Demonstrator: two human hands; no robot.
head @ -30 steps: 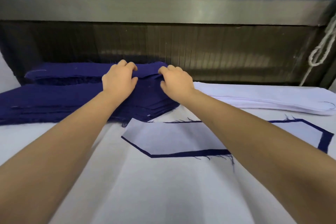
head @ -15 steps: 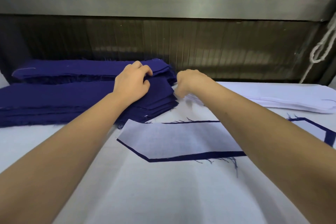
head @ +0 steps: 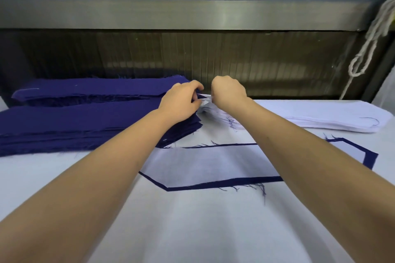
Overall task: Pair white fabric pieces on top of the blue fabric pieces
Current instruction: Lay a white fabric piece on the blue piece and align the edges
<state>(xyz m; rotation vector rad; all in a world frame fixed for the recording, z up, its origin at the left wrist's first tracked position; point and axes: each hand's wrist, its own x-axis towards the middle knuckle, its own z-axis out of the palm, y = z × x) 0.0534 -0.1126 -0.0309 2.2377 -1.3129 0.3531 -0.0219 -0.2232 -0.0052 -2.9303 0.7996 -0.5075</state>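
Where the white stack meets the blue stack, left hand pinches the white end; right hand likewise.

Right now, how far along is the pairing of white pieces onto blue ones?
Done: one pair lies nearest, a white piece laid on a blue piece whose edge shows around it. In hand: the left hand and right hand pinch the corner of the top white piece at the end of the white stack. Left: nearly everything; the white stack and two thick blue stacks remain.
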